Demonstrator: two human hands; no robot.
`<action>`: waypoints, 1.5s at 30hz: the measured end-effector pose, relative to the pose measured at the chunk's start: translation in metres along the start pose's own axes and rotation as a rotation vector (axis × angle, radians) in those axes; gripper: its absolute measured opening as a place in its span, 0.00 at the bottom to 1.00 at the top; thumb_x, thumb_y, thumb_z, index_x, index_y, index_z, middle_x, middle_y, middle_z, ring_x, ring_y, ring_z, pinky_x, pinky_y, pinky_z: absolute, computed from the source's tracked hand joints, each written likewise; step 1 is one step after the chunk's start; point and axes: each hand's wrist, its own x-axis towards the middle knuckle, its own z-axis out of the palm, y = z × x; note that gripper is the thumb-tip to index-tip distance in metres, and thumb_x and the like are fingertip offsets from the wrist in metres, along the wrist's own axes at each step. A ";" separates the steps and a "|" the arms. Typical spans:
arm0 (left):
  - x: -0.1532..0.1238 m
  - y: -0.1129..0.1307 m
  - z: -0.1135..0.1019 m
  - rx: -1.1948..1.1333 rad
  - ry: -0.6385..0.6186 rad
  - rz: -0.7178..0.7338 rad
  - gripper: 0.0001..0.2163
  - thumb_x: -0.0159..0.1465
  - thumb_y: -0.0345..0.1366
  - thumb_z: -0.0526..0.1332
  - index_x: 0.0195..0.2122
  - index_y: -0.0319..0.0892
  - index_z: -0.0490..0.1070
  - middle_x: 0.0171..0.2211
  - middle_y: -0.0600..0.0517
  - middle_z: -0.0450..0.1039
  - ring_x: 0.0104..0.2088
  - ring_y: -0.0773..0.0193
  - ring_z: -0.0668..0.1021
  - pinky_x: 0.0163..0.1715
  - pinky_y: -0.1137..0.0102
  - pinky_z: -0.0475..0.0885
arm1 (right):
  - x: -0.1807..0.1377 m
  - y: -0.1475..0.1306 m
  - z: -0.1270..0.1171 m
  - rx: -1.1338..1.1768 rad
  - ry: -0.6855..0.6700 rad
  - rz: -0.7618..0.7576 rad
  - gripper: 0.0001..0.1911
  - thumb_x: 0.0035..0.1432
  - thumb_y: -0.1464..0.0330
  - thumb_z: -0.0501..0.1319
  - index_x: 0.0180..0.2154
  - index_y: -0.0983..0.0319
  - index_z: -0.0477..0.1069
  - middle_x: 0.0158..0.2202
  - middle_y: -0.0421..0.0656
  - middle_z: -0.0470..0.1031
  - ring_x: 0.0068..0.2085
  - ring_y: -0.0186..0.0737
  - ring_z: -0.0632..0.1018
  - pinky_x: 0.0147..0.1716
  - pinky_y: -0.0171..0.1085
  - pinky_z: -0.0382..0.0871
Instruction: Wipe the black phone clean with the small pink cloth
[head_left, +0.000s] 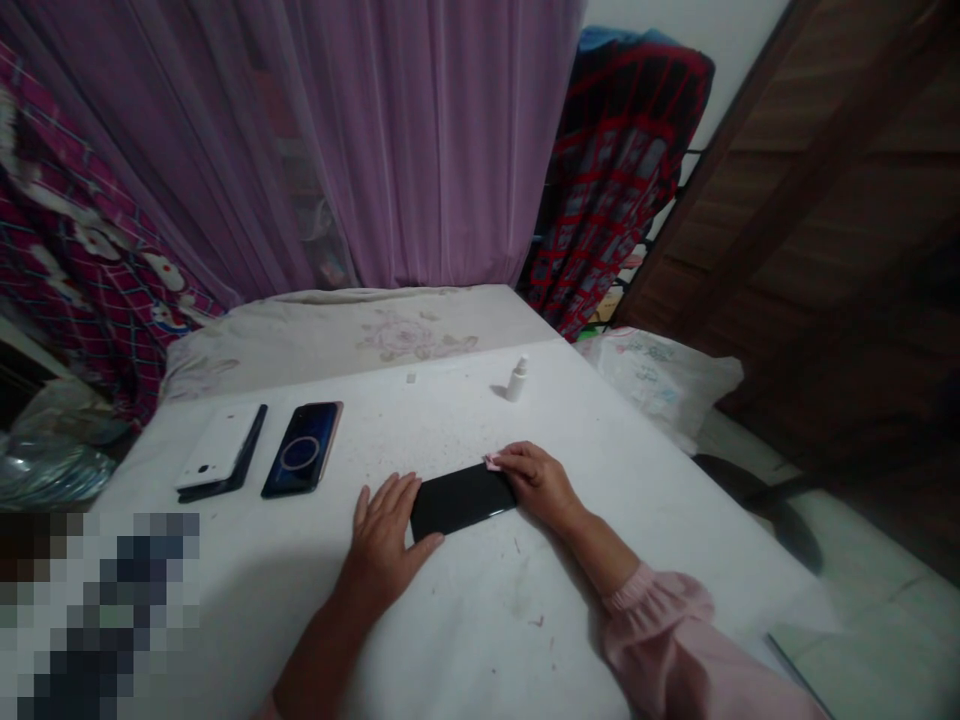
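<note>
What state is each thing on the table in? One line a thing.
Black phone: screen dark, lying flat.
Left hand: open, flat, thumb against the black phone.
Right hand: pinching a pink cloth at the phone's corner.
Second phone: screen lit, face up.
White phone: lying on a dark thing.
Small bottle: upright, cap on.

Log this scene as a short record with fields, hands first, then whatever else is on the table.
Left hand: flat on the table, against the black phone at its left end
Right hand: fingers pinch a small pink pad at the phone's far right corner
Also there: small white bottle, phone showing a ring, white phone
</note>
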 end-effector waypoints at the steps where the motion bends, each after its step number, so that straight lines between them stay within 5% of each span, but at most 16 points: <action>1: 0.001 0.001 -0.001 -0.003 -0.003 0.002 0.27 0.63 0.47 0.60 0.61 0.41 0.62 0.59 0.40 0.68 0.61 0.45 0.68 0.62 0.43 0.53 | 0.003 0.000 0.002 -0.036 -0.005 -0.024 0.12 0.64 0.70 0.58 0.42 0.53 0.79 0.38 0.44 0.79 0.38 0.38 0.79 0.36 0.36 0.75; 11: 0.006 0.013 -0.013 -0.016 -0.004 -0.051 0.26 0.60 0.46 0.63 0.58 0.41 0.66 0.51 0.42 0.72 0.55 0.47 0.71 0.61 0.41 0.51 | 0.015 -0.032 0.012 -0.171 -0.098 -0.226 0.11 0.64 0.71 0.59 0.43 0.56 0.79 0.41 0.45 0.81 0.39 0.40 0.78 0.37 0.37 0.74; 19: 0.008 0.013 -0.013 -0.032 -0.004 -0.053 0.26 0.60 0.45 0.62 0.58 0.42 0.66 0.51 0.43 0.72 0.54 0.47 0.71 0.62 0.42 0.51 | 0.015 -0.015 -0.011 -0.247 -0.082 -0.164 0.12 0.62 0.74 0.59 0.40 0.56 0.80 0.39 0.44 0.82 0.37 0.40 0.79 0.36 0.37 0.74; 28: 0.009 0.018 -0.017 -0.055 -0.007 -0.073 0.25 0.59 0.43 0.63 0.57 0.44 0.66 0.51 0.44 0.72 0.53 0.48 0.72 0.62 0.43 0.52 | 0.025 -0.045 0.021 -0.151 -0.145 -0.221 0.11 0.63 0.73 0.60 0.41 0.55 0.80 0.40 0.45 0.81 0.39 0.40 0.78 0.37 0.37 0.74; 35: 0.010 0.019 -0.016 -0.025 -0.011 -0.081 0.25 0.59 0.43 0.63 0.57 0.43 0.66 0.51 0.44 0.72 0.54 0.48 0.71 0.62 0.44 0.52 | 0.017 -0.019 -0.003 -0.202 -0.087 -0.193 0.11 0.64 0.72 0.58 0.42 0.59 0.79 0.39 0.47 0.81 0.38 0.42 0.78 0.36 0.40 0.75; 45: 0.009 0.018 -0.016 -0.026 -0.013 -0.056 0.26 0.60 0.44 0.62 0.59 0.43 0.64 0.51 0.43 0.72 0.54 0.47 0.72 0.62 0.42 0.51 | -0.026 -0.053 -0.014 -0.062 -0.062 -0.192 0.12 0.64 0.73 0.59 0.45 0.56 0.77 0.39 0.46 0.80 0.37 0.39 0.78 0.34 0.37 0.75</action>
